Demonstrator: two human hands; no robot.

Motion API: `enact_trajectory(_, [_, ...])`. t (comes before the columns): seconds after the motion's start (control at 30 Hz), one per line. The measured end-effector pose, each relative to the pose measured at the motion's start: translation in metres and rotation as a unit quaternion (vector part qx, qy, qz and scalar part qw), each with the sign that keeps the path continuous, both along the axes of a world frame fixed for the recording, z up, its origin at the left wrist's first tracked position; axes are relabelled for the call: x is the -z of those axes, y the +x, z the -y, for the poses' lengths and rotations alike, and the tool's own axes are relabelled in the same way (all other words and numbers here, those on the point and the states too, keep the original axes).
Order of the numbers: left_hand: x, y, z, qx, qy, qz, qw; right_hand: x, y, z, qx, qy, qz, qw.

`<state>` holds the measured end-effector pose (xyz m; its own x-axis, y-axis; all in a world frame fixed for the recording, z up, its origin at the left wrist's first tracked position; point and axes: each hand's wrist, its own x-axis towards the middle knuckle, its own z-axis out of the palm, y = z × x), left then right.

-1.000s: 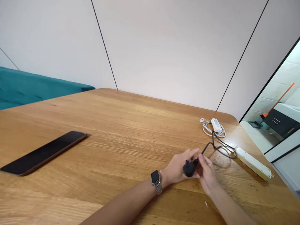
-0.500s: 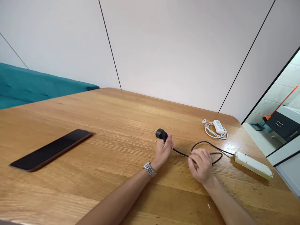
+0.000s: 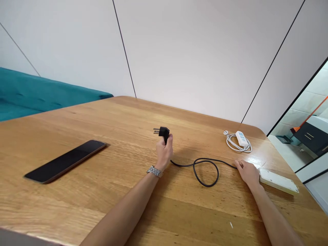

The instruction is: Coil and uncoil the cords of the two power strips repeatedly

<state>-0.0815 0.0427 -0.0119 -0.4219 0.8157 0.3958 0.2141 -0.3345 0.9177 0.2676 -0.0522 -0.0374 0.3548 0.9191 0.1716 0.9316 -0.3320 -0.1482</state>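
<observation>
My left hand [image 3: 164, 152], with a metal watch on its wrist, is closed round a black power plug [image 3: 164, 131] held above the table, its prongs pointing left. From the plug a black power cord [image 3: 206, 160] runs right along the wood and makes one loose loop between my hands. My right hand [image 3: 248, 172] is closed on the cord near its far end, fingertips pinched at it. Just right of that hand lies a long white power strip [image 3: 278, 180], where the cord leads; its near left end is partly hidden by the hand.
A second white power strip [image 3: 241, 139] with its coiled white cable lies at the back right. On the left rests a dark tablet-like slab [image 3: 66, 160]. The wooden table [image 3: 123, 205] meets a white wall; a teal sofa [image 3: 51, 90] stands behind at left.
My left hand has carried the plug left and slightly up. My right hand has moved right along the cord toward the power strip. The bunched cord is now drawn out into one loop.
</observation>
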Motion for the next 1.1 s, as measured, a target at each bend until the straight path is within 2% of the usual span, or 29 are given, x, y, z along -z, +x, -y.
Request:
enact_trajectory(0.1, [-0.012,-0.017,-0.001,-0.105,-0.012,-0.128,0.986,-0.007,0.005,-0.001,0.078,-0.023,0.005,0.997])
enact_trajectory(0.2, [-0.02,-0.037,-0.002,-0.223,-0.06,-0.252,0.94,-0.007,0.012,-0.004,0.134,-0.017,-0.007,0.991])
enact_trajectory(0.3, [-0.022,-0.046,-0.004,-0.267,-0.097,-0.321,0.903,-0.004,0.017,-0.006,0.151,0.0,-0.01,0.989])
enact_trajectory(0.4, [-0.02,-0.036,-0.001,-0.226,-0.109,-0.359,0.899,0.001,0.018,-0.007,0.133,0.02,-0.001,0.991])
enact_trajectory(0.5, [-0.016,-0.013,0.006,-0.143,-0.124,-0.384,0.904,0.007,0.017,-0.011,0.084,0.126,0.004,0.988])
enact_trajectory(0.6, [-0.012,0.01,0.014,-0.061,-0.125,-0.404,0.904,0.015,0.012,-0.021,-0.007,0.274,-0.021,0.961])
enact_trajectory(0.7, [-0.009,0.022,0.018,-0.006,-0.132,-0.406,0.904,0.019,0.004,-0.038,-0.087,0.346,-0.059,0.932])
enact_trajectory(0.8, [-0.007,0.027,0.019,0.021,-0.146,-0.404,0.903,0.018,-0.002,-0.058,-0.095,0.328,-0.079,0.937])
enact_trajectory(1.0, [-0.006,0.024,0.02,0.03,-0.145,-0.4,0.905,0.015,-0.001,-0.087,0.018,0.187,-0.057,0.981])
enact_trajectory(1.1, [-0.006,0.023,0.02,0.03,-0.145,-0.396,0.906,0.014,-0.001,-0.089,0.031,0.162,-0.056,0.985])
